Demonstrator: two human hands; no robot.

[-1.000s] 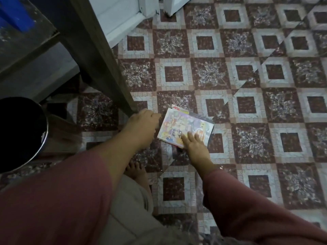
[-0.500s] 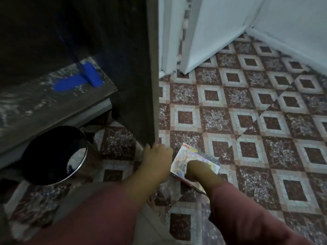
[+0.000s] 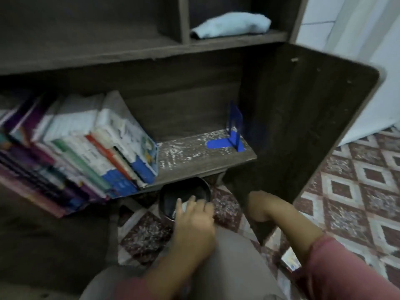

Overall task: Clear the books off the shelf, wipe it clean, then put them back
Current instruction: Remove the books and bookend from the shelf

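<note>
– Books (image 3: pixel 91 148), a leaning row of colourful paperbacks: where?
– On the dark wooden shelf (image 3: pixel 205 159), up and left of the left grip (image 3: pixel 194 215).
– That grip?
– Fingers loosely spread over a black round bin (image 3: pixel 166 200).
– The right grip (image 3: pixel 256 204)?
– Blurred beside the shelf's side panel; I cannot tell.

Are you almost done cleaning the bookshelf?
Not yet. Done: the right part of the shelf is cleared, and one book lies on the floor. In hand: the left hand is at the dark bin. Left: many books lean on the shelf, white dust covers its board, and the blue cloth lies on the upper shelf.
</note>
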